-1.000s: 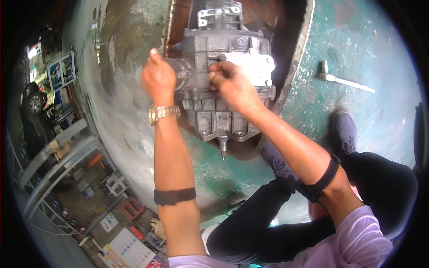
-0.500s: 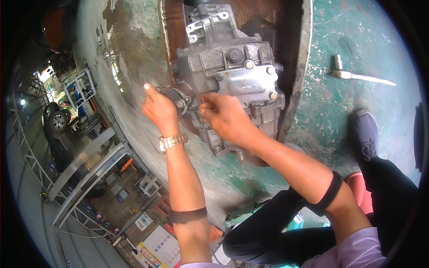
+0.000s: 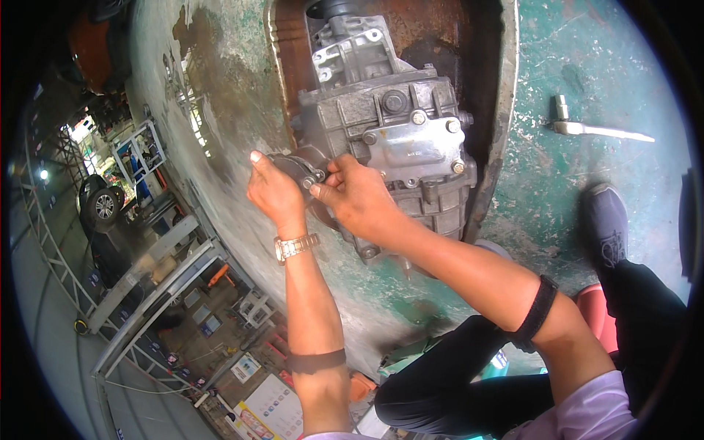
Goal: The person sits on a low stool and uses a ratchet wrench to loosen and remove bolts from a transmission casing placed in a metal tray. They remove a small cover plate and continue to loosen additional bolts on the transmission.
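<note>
A grey metal gearbox (image 3: 334, 121) lies in a rusty recess, with a shiny cover plate (image 3: 414, 150) bolted on its upper face. From its left side sticks out a round flanged metal part (image 3: 295, 167). My left hand (image 3: 277, 192) is closed round the outer end of this part, thumb up; its other fingers are mostly hidden. With thumb and fingertips, my right hand (image 3: 361, 196) pinches a small bolt (image 3: 318, 177) at the flange's near edge. The fingers hide part of the bolt.
A ratchet wrench (image 3: 605, 133) with a socket (image 3: 561, 107) lies on the worn green surface at right, near my shoe (image 3: 607, 220). The recess has a raised metal rim (image 3: 504, 95). Behind my knee is a red rounded object (image 3: 595, 312). A wheel (image 3: 105, 206) shows far left.
My right hand has shifted slightly left and its thumb now presses at the bolt on the flange. My left hand keeps its hold. The whole view has shifted a little.
</note>
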Motion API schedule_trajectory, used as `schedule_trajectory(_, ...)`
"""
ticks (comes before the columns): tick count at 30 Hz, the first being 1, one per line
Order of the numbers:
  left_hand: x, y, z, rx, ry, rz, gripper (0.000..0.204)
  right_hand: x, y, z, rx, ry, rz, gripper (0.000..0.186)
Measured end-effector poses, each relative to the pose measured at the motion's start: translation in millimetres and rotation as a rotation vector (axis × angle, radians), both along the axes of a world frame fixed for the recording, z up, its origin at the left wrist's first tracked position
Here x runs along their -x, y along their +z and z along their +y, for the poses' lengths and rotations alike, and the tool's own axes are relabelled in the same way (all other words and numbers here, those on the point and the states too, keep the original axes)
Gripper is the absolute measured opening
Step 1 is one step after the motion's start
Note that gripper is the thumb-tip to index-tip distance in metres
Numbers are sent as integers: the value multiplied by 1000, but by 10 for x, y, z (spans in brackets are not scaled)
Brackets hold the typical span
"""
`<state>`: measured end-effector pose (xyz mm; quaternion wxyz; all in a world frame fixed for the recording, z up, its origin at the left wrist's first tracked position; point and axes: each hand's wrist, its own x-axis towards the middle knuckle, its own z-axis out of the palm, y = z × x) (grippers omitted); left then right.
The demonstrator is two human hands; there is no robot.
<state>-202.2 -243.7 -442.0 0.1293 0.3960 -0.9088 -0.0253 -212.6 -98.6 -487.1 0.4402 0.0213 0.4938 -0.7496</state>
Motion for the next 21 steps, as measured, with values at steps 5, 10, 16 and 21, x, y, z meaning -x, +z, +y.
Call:
schedule_trajectory(5,-56,6,-90,-120,5,16,62,5,30,-41,-13,12,-9,57)
schedule_trajectory(10,-89,-13,-105,-239,23,112,58,17,43,-91,-51,28,13,55)
schedule_trajectory(16,-54,-1,-32,-241,62,123,58,4,27,-109,-50,-68,184,50)
schedule_trajectory(21,-33,-18,87,-80,79,82,56,73,-3,-102,-26,-47,203,48)
